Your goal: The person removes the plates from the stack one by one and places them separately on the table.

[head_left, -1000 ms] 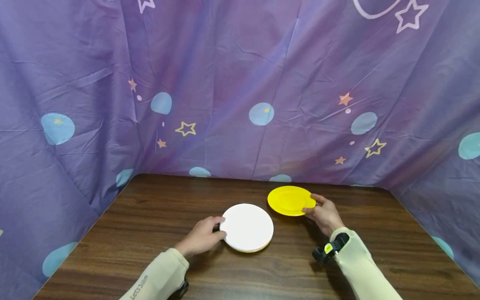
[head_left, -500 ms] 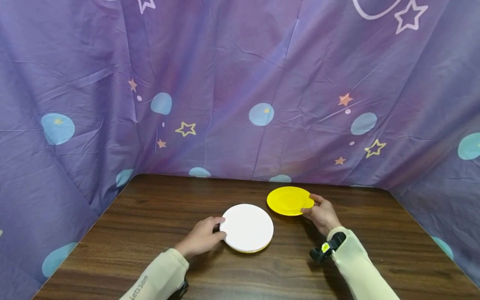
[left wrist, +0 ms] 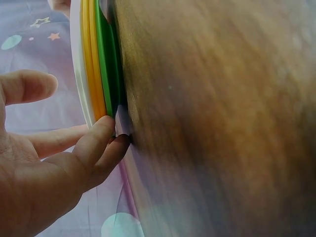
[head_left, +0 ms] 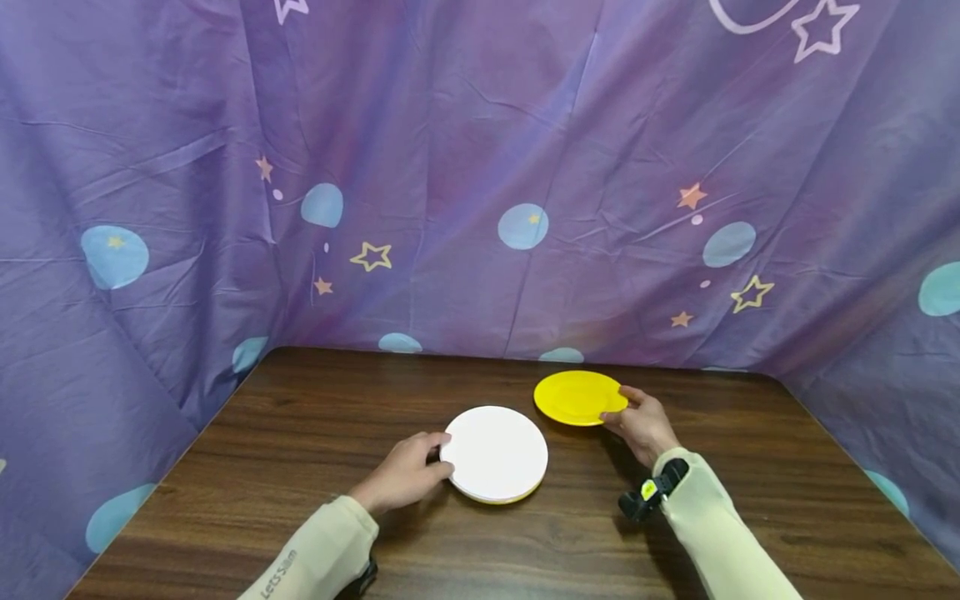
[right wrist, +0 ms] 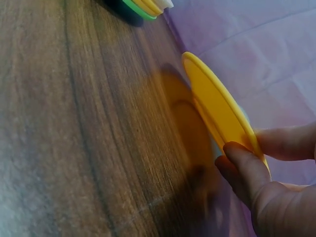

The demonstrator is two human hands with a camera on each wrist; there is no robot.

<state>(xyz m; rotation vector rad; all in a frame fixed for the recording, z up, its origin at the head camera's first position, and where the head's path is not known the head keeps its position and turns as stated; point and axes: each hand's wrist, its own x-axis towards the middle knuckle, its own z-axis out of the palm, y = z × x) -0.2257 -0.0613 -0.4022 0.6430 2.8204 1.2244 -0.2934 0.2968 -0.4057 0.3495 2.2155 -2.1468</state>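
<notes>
**Bright overview, dimmer wrist feeds**

My head feed comes through bright and fairly crisp, though the white plate (head_left: 493, 454) burns out to a flat, featureless disc. Light seems to fall from above: soft shadows lie on the table (head_left: 262, 433) beneath the left hand (head_left: 405, 471) and right hand (head_left: 643, 427). My wrist feeds are dimmer and softer. The left smears the table's grain; the right shows an amber-tinged shadow or reflection beside the yellow plate (right wrist: 219, 103), with pale glare at lower left.
</notes>
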